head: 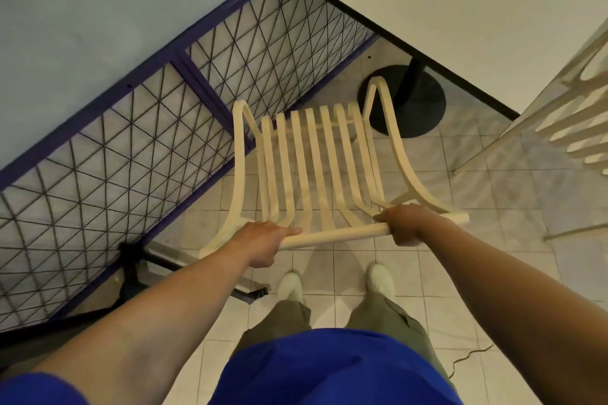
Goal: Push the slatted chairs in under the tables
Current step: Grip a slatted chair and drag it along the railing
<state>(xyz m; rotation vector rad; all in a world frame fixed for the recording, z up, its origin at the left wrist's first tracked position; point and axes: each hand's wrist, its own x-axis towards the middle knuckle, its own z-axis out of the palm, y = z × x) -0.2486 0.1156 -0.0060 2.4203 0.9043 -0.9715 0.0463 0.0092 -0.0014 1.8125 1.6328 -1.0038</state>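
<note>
Hands were set well apart on the top rail [335, 235] of the slatted chair [316, 154], the left hand [263, 242] wrapped round it near one end and the right hand [406, 223] curled over it near the other, so that neither was free. This wide, even hold was judged to have been chosen so that the chair could be steered straight rather than swung sideways. The chair was stood on the tiled floor [513, 194] directly ahead of the hands, its back nearest the person and its seat pointed towards the desk [460, 10]. The seat's front was seen near the desk's round black base [418, 115], yet most of the seat was seen out from under the desktop, so the push was judged unfinished. A wire-mesh railing [131, 158] was ranged close along the left, and a second slatted chair [579, 115] was partly shown at the right edge.
</note>
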